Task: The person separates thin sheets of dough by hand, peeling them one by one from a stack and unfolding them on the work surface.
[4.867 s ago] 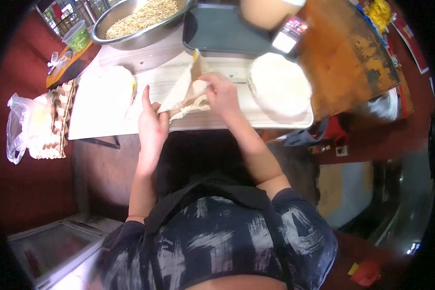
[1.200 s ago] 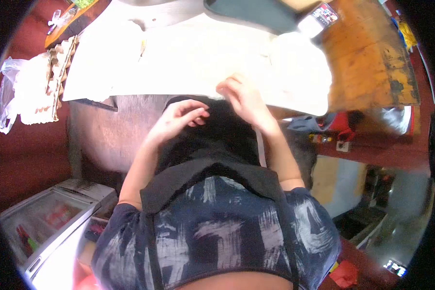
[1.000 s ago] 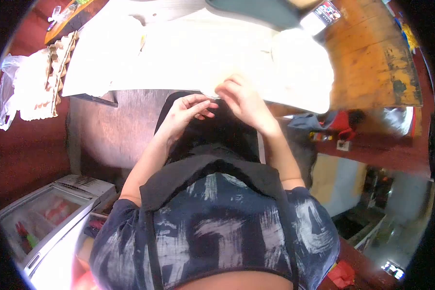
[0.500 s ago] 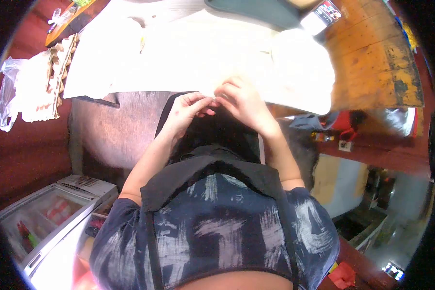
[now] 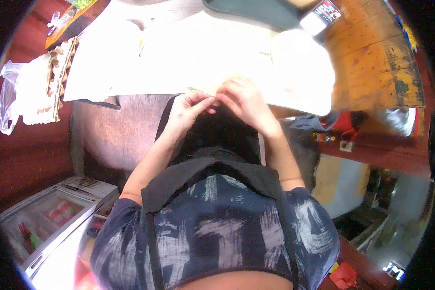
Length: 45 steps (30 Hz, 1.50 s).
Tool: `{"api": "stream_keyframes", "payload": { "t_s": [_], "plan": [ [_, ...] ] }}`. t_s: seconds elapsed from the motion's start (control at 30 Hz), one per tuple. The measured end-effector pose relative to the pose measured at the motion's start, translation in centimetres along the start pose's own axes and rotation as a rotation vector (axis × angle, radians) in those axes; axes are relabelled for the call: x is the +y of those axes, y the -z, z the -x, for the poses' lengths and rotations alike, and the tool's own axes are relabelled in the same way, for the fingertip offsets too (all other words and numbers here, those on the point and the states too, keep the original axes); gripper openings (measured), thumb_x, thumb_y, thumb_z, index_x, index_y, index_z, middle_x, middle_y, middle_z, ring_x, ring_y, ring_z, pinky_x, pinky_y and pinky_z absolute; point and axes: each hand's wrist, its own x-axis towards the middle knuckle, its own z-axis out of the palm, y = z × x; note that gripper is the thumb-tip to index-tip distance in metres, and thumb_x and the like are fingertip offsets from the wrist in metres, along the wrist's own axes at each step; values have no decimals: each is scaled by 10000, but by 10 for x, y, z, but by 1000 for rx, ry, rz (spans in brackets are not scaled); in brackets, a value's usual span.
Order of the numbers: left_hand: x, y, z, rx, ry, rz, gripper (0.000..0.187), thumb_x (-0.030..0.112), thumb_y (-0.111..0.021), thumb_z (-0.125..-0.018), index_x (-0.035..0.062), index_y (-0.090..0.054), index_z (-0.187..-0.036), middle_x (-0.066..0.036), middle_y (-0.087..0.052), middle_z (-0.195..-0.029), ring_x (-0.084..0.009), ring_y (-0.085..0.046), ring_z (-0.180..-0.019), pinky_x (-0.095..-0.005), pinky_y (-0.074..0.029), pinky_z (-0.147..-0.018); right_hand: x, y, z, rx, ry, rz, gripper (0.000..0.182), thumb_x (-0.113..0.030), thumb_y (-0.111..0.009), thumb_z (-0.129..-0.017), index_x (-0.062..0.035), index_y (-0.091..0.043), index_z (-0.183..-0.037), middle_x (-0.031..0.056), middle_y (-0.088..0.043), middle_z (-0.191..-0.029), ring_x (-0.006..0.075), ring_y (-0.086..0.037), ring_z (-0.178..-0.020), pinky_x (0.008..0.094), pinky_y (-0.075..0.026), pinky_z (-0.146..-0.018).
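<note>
My left hand (image 5: 191, 111) and my right hand (image 5: 244, 101) meet fingertip to fingertip at the near edge of a brightly lit white table (image 5: 130, 72). The fingers of both are pinched together. Whatever lies between them is too small and too washed out by glare to name. Below the hands is the black apron (image 5: 212, 130) that I wear over a dark patterned shirt.
Egg trays (image 5: 43, 87) and a clear plastic bag (image 5: 8, 101) are at the left. A phone (image 5: 321, 17) lies near a dark green tray (image 5: 256, 12). A wooden table (image 5: 377, 63) extends right. A glass-topped freezer (image 5: 48, 217) stands lower left.
The fingers have shifted very slightly, still pinched together at the same spot. The whole view has moved a little; nothing else visibly differs.
</note>
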Motion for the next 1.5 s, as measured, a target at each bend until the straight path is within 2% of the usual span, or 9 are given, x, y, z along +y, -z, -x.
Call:
{"api": "stream_keyframes", "payload": {
  "t_s": [0.07,0.17,0.5,0.6,0.77,0.97,1.1,1.37,1.5],
  "plan": [
    [2,-2,1,-41,-116,-33,156,97,-627,-902,-18,-679,-994,-95,-704,-896,-119,-639,-767,-242,-504,-721,-4,1,-1,2,1,-35,97,-107,-679,-795,-40,-623,-839,103,-622,-829,293,-604,-822,363,-467,-767],
    [-1,-5,-2,-31,-137,-37,150,70,-620,-900,-40,-670,-989,-111,-697,-902,-135,-642,-778,-256,-521,-742,-7,0,-3,-6,-20,-15,94,-120,-670,-808,-51,-623,-853,100,-627,-839,289,-607,-822,364,-464,-772],
    [-2,-1,-1,-38,-130,-75,116,98,-637,-902,-3,-667,-951,-91,-705,-891,-115,-649,-750,-243,-509,-690,-3,-11,-2,101,-149,16,82,-127,-606,-849,-50,-579,-842,110,-576,-831,299,-570,-820,397,-433,-755],
    [9,-5,2,19,-76,-103,180,173,-650,-900,-4,-657,-930,-79,-698,-851,-111,-636,-727,-218,-487,-651,-6,-13,-3,125,-142,1,68,-86,-613,-845,-29,-577,-856,137,-573,-819,321,-569,-790,395,-450,-720],
    [16,-6,0,96,-76,-103,216,250,-642,-916,68,-584,-816,-25,-647,-722,-80,-573,-546,-204,-423,-489,-8,-19,-5,111,-144,-138,66,-55,-618,-848,-14,-575,-875,161,-570,-805,337,-571,-775,393,-461,-697],
    [18,-2,-3,116,-121,-178,212,263,-648,-908,90,-582,-803,-1,-608,-658,-61,-540,-513,-180,-393,-476,-4,-29,-10,225,-145,71,58,-64,-561,-892,-12,-540,-904,173,-549,-821,367,-550,-783,428,-449,-692],
    [20,1,-3,146,-112,-188,207,248,-652,-903,90,-584,-786,-2,-606,-652,-62,-536,-508,-180,-396,-478,-4,-32,-15,250,-203,177,90,-104,-566,-872,-35,-517,-904,136,-521,-835,334,-539,-832,429,-422,-749],
    [36,-5,-6,261,-211,-200,212,191,-617,-918,40,-502,-1013,-26,-627,-738,-98,-617,-574,-190,-435,-462,-9,-26,-19,230,-215,71,113,-146,-584,-873,-41,-543,-875,133,-551,-850,325,-556,-842,425,-427,-738],
    [29,6,-18,197,-216,-207,191,164,-585,-934,38,-482,-1035,-23,-611,-734,-97,-609,-560,-184,-427,-451,-9,-29,-27,195,-197,-83,221,-244,-626,-857,-26,-590,-876,131,-597,-815,319,-590,-796,415,-447,-731]
  ]
}}
